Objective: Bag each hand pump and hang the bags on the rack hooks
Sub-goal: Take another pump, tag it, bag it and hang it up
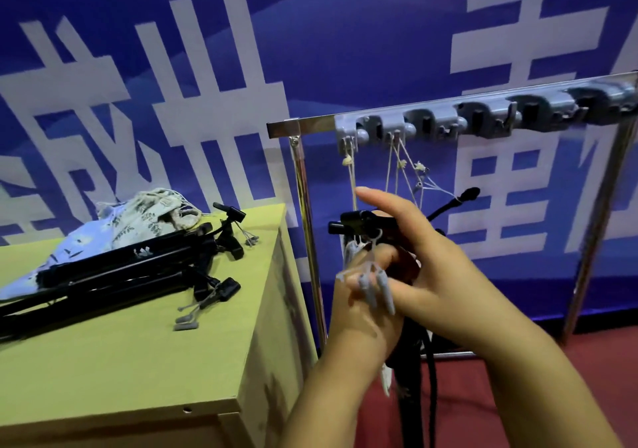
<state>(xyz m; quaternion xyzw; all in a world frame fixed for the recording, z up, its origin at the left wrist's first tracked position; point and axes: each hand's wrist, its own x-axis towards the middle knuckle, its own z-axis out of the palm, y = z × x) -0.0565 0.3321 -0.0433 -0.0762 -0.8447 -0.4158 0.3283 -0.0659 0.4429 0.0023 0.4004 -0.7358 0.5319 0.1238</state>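
Observation:
My left hand [362, 295] and my right hand [424, 261] both grip one black hand pump [359, 225] held upright in front of the rack. Its head sticks out to the left above my fingers, and grey nozzle pieces [376, 287] dangle on strings over my left hand. The pump's body and hose [431, 371] hang down below my hands. Behind them, bag drawstrings [397, 168] hang from the grey hook strip [448, 119] on the metal rack [283, 126]. Several more black pumps [138, 268] lie on the cabinet beside floral cloth bags [145, 220].
The yellow-green cabinet [138, 361] stands to the left of the rack, its right edge close to the rack's left post [307, 226]. A blue banner wall is behind everything. Red floor [483, 406] shows below the rack.

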